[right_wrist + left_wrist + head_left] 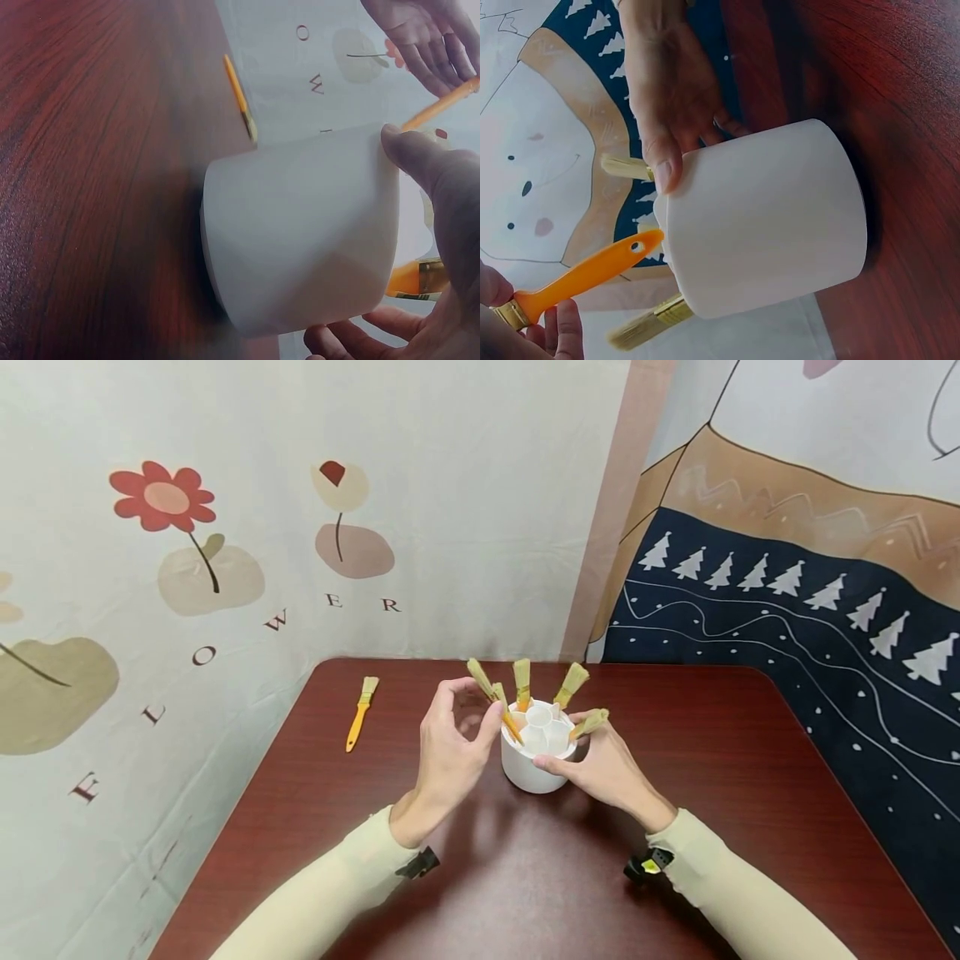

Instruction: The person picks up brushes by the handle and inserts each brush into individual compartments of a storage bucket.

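My left hand pinches a paintbrush by its metal band, with the bristles up. The brush's yellow-orange handle slants down, its holed end right at the rim of a white round holder. Inside, the holder is split into compartments around a central ring. Several similar brushes stand in it bristles up, among them an upright one at the back and one leaning right. My right hand grips the holder's right side, thumb over the near rim, beside a brush tilted outward.
Another yellow-handled paintbrush lies flat on the dark red-brown table, left of my left hand. Behind the table hangs a pale cloth with printed flowers; a navy cloth with white trees hangs at the right.
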Tool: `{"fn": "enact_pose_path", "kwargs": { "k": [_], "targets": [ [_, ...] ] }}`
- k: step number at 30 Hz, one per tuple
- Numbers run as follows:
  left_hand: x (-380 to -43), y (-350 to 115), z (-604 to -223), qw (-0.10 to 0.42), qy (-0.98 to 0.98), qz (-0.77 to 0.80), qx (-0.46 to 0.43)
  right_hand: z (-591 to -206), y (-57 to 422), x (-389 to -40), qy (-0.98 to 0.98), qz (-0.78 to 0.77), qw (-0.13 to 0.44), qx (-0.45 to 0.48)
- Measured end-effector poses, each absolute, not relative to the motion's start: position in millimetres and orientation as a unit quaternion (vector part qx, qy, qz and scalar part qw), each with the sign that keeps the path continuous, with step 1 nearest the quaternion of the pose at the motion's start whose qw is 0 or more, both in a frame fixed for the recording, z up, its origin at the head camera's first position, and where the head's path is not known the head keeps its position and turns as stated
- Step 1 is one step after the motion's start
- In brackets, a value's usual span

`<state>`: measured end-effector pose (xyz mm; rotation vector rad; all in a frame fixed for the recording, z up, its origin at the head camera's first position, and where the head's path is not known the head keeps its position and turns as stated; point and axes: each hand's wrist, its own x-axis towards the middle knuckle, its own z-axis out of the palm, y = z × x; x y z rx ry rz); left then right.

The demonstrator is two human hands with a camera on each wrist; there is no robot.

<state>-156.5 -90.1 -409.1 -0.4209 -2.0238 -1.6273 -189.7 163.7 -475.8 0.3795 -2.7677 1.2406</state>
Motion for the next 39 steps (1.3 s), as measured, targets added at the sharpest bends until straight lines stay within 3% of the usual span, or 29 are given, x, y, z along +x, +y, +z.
{"fn": "enact_pose_path", "kwargs": {
  "k": [39],
  "targets": [
    [-157.7, -81.0, -443.9, 0.190, -0.832, -0.493, -0.171, -474.4, 156.6, -183.6, -0.905, 0.411, 0.044, 0.098]
  ]
}}
